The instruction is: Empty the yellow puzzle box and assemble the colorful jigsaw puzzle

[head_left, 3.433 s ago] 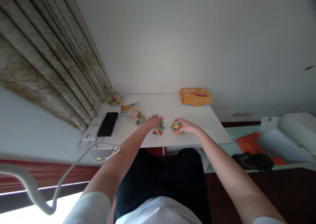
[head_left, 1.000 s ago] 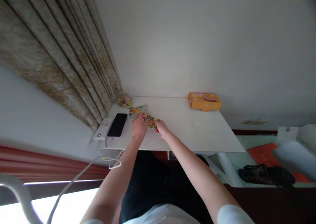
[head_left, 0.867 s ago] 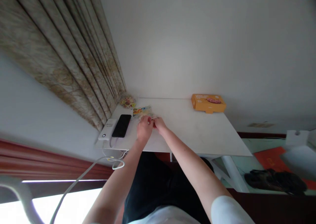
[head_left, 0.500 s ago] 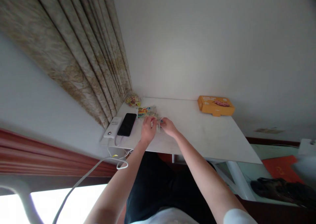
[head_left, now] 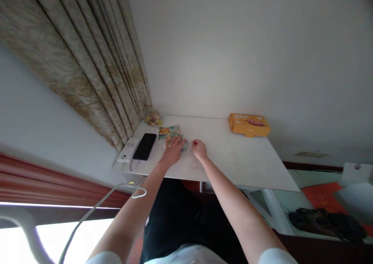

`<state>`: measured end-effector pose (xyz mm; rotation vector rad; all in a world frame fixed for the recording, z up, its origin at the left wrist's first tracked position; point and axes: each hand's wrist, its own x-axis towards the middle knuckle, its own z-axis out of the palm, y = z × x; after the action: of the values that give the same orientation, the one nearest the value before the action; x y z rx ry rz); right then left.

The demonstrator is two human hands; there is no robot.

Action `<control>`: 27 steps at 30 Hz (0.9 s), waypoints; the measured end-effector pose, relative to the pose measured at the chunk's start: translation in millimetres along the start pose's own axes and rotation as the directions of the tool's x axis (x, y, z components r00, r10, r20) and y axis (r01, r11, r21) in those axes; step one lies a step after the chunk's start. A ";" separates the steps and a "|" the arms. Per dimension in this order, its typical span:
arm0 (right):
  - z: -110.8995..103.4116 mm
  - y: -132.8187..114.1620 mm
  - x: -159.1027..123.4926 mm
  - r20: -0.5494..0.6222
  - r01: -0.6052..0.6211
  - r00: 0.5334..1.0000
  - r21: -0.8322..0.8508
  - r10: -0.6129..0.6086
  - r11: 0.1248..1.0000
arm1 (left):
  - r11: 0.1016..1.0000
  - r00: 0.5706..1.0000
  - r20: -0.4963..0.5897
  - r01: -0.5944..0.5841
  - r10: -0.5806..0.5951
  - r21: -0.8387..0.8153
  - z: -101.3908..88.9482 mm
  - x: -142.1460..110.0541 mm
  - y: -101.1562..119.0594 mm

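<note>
A clear plastic bag with small colourful pieces (head_left: 184,146) lies on the white table (head_left: 233,159). My left hand (head_left: 172,151) rests on it with the fingers spread and pointing away from me. Just to the right, my right hand (head_left: 199,150) is closed, thumb and fingers pinched at the bag's right edge. The pinched part is small and mostly hidden by the fingers. Behind my left hand lies a colourful printed sheet (head_left: 163,132), partly overlapped by clear plastic.
Left of my hands are a black phone (head_left: 145,146) and a white power bank (head_left: 128,150) with a cable (head_left: 101,196). Another bag of colourful pieces (head_left: 153,118) sits in the back-left corner by the curtain (head_left: 116,73). An orange box (head_left: 250,125) stands back right.
My left hand has gone from a pinch to spread fingers on the bag. My right hand has moved slightly apart from it, and more of the bag's coloured contents shows. The view has shifted slightly.
</note>
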<state>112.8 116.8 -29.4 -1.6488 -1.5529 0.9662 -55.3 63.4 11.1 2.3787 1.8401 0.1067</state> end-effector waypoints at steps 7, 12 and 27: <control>3.9 -30.0 -11.1 0.257 -0.140 0.965 0.674 -0.052 0.725 | 0.999 0.995 -0.097 0.037 -0.039 -0.014 -11.6 10.9 -1.8; -14.9 -46.0 -21.5 0.274 -0.171 0.959 0.764 -0.072 0.622 | 0.994 0.983 -0.149 -0.099 0.103 0.034 -16.8 19.6 7.7; -90.9 -76.8 -29.2 0.031 0.266 0.933 0.612 -0.359 0.745 | 0.956 0.827 -0.545 -0.031 -0.139 -0.291 -74.1 56.2 43.1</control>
<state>152.0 94.8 84.6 -0.8502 -1.3560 1.2487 -9.9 111.6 89.4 2.2241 1.9271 1.1035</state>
